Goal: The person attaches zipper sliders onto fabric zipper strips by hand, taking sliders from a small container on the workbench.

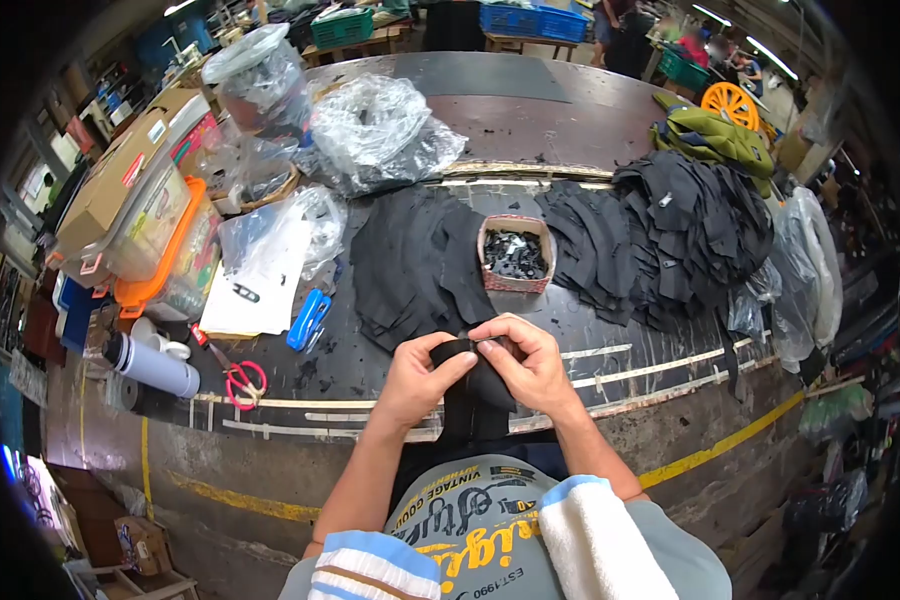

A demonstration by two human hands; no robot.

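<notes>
Close to my body, at the table's near edge, my left hand (420, 382) pinches a black zipper strip (485, 388) between thumb and fingers. My right hand (526, 366) grips the same strip just beside it, thumbs almost meeting. The strip's lower end hangs down between my wrists. Whether a small part sits between the fingertips is hidden. Just beyond my hands stands a red patterned box (515, 285) full of small black and metal pieces, which look like zipper sliders. Left of it lies a fanned pile of black strips (410, 260); another fanned pile (592, 250) lies to its right.
A taller heap of black strips with metal pulls (700, 215) lies at right. On the left are red-handled scissors (245, 383), a blue stapler (310, 318), white paper (260, 280), a bottle (155, 366) and an orange-trimmed plastic bin (170, 245). Plastic bags (375, 130) sit behind.
</notes>
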